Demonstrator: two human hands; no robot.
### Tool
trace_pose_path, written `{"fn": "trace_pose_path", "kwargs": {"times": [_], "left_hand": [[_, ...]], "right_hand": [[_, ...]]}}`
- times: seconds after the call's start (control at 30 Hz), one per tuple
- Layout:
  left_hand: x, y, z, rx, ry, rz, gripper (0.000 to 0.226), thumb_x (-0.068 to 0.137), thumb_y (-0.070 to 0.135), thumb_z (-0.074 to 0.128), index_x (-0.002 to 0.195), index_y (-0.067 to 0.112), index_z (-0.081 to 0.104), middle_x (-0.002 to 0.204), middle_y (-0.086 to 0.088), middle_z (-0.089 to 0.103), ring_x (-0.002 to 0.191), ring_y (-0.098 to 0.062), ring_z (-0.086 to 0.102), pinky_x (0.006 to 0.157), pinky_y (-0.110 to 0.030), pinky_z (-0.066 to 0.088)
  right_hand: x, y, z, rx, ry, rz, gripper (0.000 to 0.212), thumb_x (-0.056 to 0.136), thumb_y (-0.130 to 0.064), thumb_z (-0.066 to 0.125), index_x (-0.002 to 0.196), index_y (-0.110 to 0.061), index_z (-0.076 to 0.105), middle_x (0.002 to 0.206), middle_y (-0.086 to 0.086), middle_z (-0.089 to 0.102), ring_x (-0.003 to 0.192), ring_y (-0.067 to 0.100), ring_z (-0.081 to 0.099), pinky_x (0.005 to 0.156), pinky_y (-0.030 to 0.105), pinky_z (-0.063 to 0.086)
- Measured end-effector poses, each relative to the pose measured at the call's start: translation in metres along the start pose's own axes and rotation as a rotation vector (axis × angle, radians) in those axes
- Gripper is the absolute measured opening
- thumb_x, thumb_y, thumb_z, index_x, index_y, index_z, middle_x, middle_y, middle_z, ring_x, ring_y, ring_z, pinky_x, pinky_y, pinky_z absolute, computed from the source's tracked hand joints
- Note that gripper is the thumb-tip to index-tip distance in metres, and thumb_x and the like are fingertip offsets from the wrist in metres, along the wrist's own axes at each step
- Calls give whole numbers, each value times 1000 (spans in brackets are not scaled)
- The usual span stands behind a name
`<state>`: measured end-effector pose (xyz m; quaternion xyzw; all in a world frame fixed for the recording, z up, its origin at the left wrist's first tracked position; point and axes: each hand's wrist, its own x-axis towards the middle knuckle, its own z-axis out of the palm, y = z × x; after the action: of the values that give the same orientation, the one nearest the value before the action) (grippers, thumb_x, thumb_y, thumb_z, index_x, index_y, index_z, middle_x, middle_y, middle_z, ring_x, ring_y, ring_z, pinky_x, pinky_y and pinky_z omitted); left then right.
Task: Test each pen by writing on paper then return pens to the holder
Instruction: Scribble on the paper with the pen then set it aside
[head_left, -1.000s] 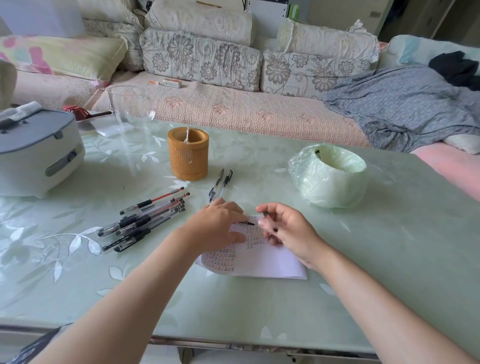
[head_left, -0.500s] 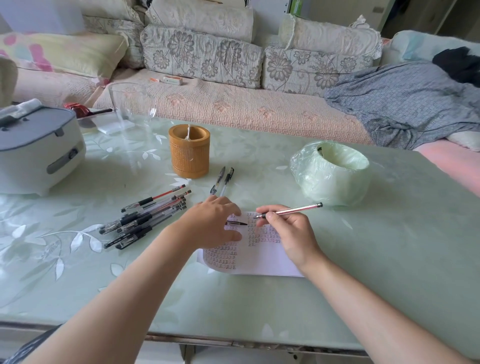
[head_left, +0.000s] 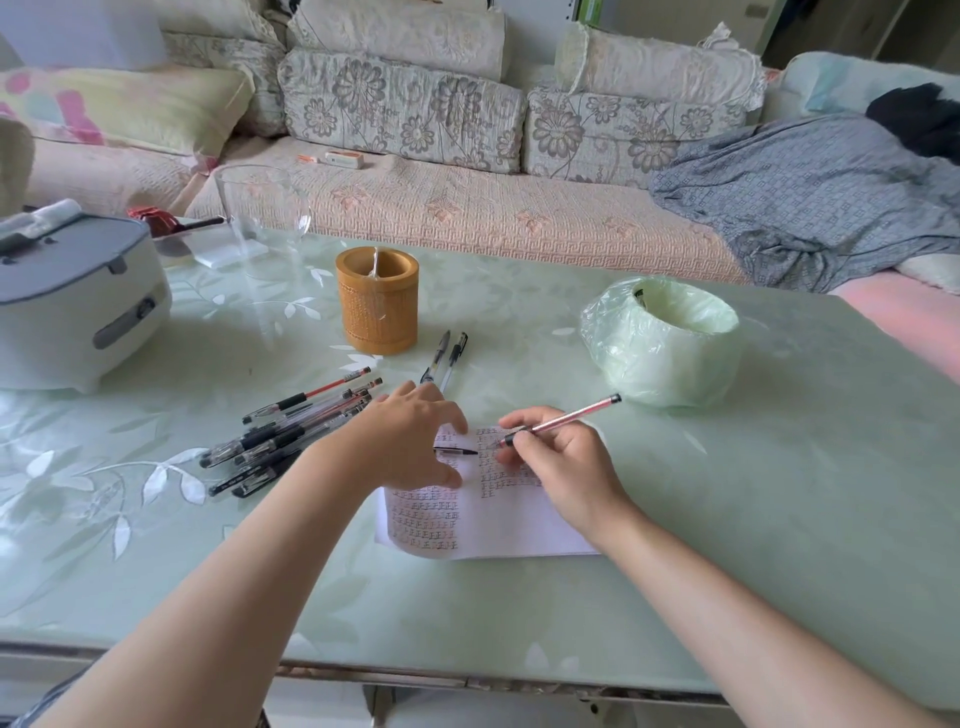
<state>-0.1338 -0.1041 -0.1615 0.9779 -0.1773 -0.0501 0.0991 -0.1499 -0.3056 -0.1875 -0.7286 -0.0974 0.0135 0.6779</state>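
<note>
Right hand (head_left: 561, 467) pinches red pen (head_left: 566, 418), tip at paper (head_left: 519, 525); left hand (head_left: 410, 441) flat, spread, pinning it. Pen pile (head_left: 291, 441) & two pens (head_left: 444, 356) lie beside bamboo holder (head_left: 376, 306): testing partway, returns judged not begun.

I see both bare forearms stretched forward and converging. The left hand (head_left: 410, 441) lies palm down, fingers spread and slightly bent; a thin black piece (head_left: 457, 451) pokes out beneath it, gripped or not I cannot tell. The right hand (head_left: 556, 462) pinches a slim pink pen with black grip (head_left: 566, 418), tip pointing down-left
</note>
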Motion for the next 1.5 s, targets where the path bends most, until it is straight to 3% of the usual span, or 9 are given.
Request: {"fn": "trace_pose_path", "kwargs": {"times": [0.1, 0.23, 0.33, 0.53, 0.77, 0.93, 1.13, 1.37, 1.5], "left_hand": [[4, 3, 1, -106, 63, 44, 44, 78, 40, 74, 119, 33, 58, 114, 7, 49, 107, -12, 44, 94, -31, 42], [11, 13, 8, -206, 98, 21, 25, 79, 33, 75, 102, 27, 67, 96, 7, 58, 86, -13, 56, 76, -23, 45], [16, 17, 15, -215, 115, 2, 31, 76, 44, 76, 100, 26, 68, 90, 8, 55, 86, -13, 55, 79, -27, 48], [16, 18, 19, -218, 97, -37, 47, 68, 60, 76, 102, 29, 63, 93, 7, 51, 91, -13, 45, 79, -29, 45], [18, 18, 20, -226, 94, -58, 51, 65, 61, 78, 101, 29, 63, 97, 5, 55, 96, -14, 49, 83, -31, 48], [17, 18, 21, -243, 96, -63, 49, 65, 61, 78, 100, 30, 62, 95, 6, 55, 94, -14, 48, 83, -31, 49], [19, 16, 22, -255, 91, -65, 50, 63, 61, 78, 99, 30, 63, 97, 5, 55, 96, -15, 50, 85, -34, 49], [20, 15, 25, -272, 107, -59, 49, 62, 60, 80, 97, 30, 63, 93, 6, 55, 92, -14, 49, 85, -34, 50], [19, 15, 25, -275, 104, -65, 49, 62, 60, 80, 98, 30, 63, 94, 6, 55, 93, -14, 49, 85, -34, 49]], "right_hand": [[0, 1, -5, -75, -47, 33, 20, 84, 8, 60, 78, -11, 64, 69, 12, 66, 61, 21, 64, 65, 41, 55], [-3, 5, -9, -211, -129, 25, 27, 79, 9, 66, 68, -13, 56, 54, 3, 55, 45, 16, 47, 46, 25, 40], [0, 6, -13, -283, -195, 5, 29, 78, 9, 66, 64, -13, 53, 48, -9, 51, 42, 6, 40, 44, 19, 33], [5, 12, -14, -323, -223, -34, 21, 69, -9, 67, 61, -16, 50, 49, -13, 47, 46, 5, 37, 46, 20, 30], [3, 12, -13, -339, -244, -56, 24, 72, -4, 69, 64, -4, 47, 55, -5, 44, 51, 8, 35, 48, 20, 27], [3, 13, -14, -407, -267, -51, 28, 79, 4, 67, 64, -8, 47, 56, -8, 43, 52, 8, 35, 50, 20, 27], [2, 9, -12, -321, -203, -79, 26, 71, -13, 70, 61, -10, 46, 56, -2, 43, 54, 11, 34, 49, 24, 25], [0, 14, -13, -417, -251, -90, 30, 76, 6, 66, 62, -6, 43, 59, -1, 39, 54, 10, 32, 51, 22, 25], [-1, 12, -11, -437, -251, -118, 22, 70, -3, 62, 62, -5, 41, 60, -1, 37, 55, 11, 31, 51, 24, 23]]}}
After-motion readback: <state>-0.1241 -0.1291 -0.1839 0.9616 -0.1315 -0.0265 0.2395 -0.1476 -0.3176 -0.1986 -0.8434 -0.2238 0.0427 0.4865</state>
